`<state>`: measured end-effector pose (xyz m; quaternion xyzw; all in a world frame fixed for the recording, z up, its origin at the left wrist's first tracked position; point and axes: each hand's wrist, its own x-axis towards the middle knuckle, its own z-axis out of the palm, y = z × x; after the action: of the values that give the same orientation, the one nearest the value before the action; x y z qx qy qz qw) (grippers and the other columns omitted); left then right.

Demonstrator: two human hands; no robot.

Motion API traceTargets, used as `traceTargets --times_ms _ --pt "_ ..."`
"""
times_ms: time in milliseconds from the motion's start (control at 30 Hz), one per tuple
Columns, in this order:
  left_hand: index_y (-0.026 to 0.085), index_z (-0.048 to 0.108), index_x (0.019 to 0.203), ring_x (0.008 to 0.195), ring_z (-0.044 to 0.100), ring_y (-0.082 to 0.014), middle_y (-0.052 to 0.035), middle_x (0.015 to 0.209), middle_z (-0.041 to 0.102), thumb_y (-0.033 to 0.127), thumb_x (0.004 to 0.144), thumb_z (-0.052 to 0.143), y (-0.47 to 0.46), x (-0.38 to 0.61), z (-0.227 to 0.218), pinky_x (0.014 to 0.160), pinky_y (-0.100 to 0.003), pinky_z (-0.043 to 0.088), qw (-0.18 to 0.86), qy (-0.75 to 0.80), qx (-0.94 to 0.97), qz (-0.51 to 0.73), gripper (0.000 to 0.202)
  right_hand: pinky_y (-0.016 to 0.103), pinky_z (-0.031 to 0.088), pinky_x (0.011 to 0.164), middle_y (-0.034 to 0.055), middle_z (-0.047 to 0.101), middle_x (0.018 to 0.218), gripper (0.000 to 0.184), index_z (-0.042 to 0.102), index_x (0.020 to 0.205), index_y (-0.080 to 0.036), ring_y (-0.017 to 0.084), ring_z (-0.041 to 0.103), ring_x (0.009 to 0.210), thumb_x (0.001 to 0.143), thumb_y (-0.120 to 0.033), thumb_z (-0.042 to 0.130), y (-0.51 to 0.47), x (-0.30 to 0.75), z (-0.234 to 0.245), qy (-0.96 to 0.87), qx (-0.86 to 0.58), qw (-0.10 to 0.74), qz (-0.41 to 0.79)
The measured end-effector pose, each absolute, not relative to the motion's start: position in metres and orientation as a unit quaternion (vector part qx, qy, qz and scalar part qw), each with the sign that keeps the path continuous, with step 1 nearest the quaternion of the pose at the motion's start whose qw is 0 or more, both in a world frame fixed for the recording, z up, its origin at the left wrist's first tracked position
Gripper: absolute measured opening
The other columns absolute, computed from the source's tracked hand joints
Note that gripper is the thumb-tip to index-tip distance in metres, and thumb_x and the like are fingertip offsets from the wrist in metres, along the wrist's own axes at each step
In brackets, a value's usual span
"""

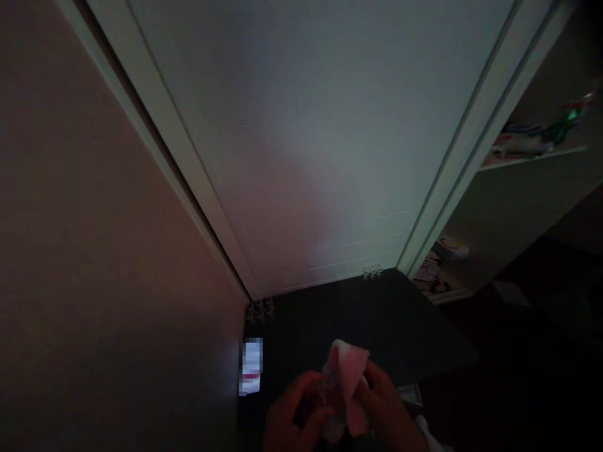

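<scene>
My left hand (pixel 296 411) is closed around a small clear object (pixel 326 388), which looks like a little drinking glass. A pink cloth (pixel 354 370) is gripped in my right hand (pixel 384 402), and its folds press against the clear object. Part of the object is covered by the cloth and my fingers. Both hands are low in the head view, over the near part of a dark table (pixel 320 326). Dim light blurs the fingertips.
Small clear glasses stand at the table's back left corner (pixel 259 309), and more clear pieces (pixel 372 271) at its back right. A lit, pixelated screen (pixel 251 367) is by the left wall (pixel 117 282). A white panel (pixel 320 157) rises behind; shelves (pixel 532 157) hold items on the right.
</scene>
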<state>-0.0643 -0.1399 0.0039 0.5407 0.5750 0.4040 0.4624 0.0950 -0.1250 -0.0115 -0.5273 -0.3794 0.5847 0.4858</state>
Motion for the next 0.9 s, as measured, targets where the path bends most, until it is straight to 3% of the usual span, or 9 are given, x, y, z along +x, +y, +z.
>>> traceTargets --times_ms 167,533,900 --pt "0.02 0.07 0.089 0.071 0.061 -0.0207 -0.0034 0.077 0.071 0.026 0.062 0.067 -0.148 -0.071 0.025 0.067 -0.026 0.047 0.479 0.571 0.514 0.425 0.027 0.029 0.049 0.06 0.0074 0.068 0.074 0.032 0.067 0.078 -0.013 0.021 0.061 0.067 0.067 -0.042 0.061 -0.132 0.08 0.006 -0.419 -0.497 0.515 0.559" --pt "0.018 0.068 0.087 0.071 0.063 -0.0189 -0.0028 0.075 0.07 0.021 0.057 0.074 -0.123 -0.061 0.018 0.063 -0.024 0.05 0.562 0.52 0.417 0.49 0.03 0.028 0.048 0.058 0.0074 0.068 0.075 0.026 0.066 0.078 -0.013 0.02 0.059 0.066 0.067 -0.037 0.062 -0.109 0.09 0.017 -0.434 -0.468 0.543 0.545" --pt "0.018 0.062 0.081 0.058 0.055 -0.0127 0.0031 0.062 0.06 0.039 0.059 0.077 -0.07 0.015 0.015 0.053 -0.02 0.043 0.576 0.499 0.397 0.511 0.034 0.031 0.049 0.063 0.0077 0.069 0.076 0.028 0.065 0.08 -0.014 0.022 0.061 0.07 0.068 -0.038 0.06 -0.057 0.154 0.008 -0.447 -0.505 0.527 0.517"
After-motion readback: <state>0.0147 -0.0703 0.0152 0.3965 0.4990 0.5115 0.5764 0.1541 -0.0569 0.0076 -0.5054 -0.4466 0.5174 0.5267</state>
